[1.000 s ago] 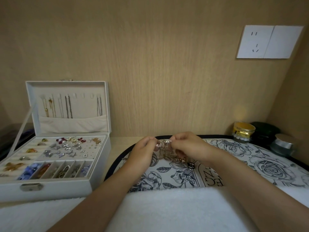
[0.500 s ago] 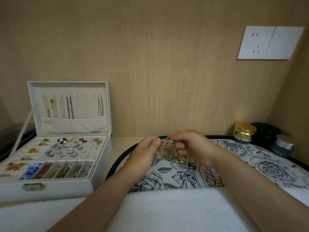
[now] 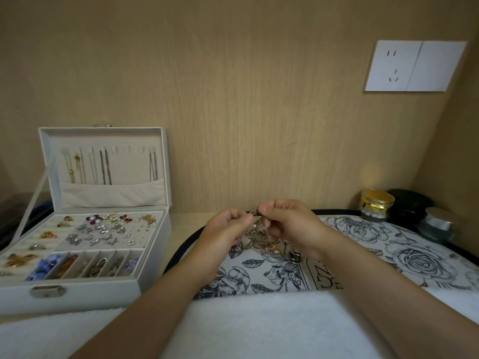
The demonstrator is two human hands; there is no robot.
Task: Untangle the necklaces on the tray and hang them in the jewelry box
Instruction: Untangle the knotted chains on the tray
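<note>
Now both hands meet above the left part of the floral tray (image 3: 363, 246). The left hand (image 3: 226, 230) and the right hand (image 3: 291, 224) each keep a closed fingertip grip on the tangled necklaces (image 3: 256, 235), pinching the top of the bundle while the rest hangs between them down to the tray. Left of the tray on the surface stands the open jewelry box (image 3: 85, 287), with a few chains (image 3: 105, 167) hanging in its upright lid. Three small jars (image 3: 377, 203) sit at the far right.
</note>
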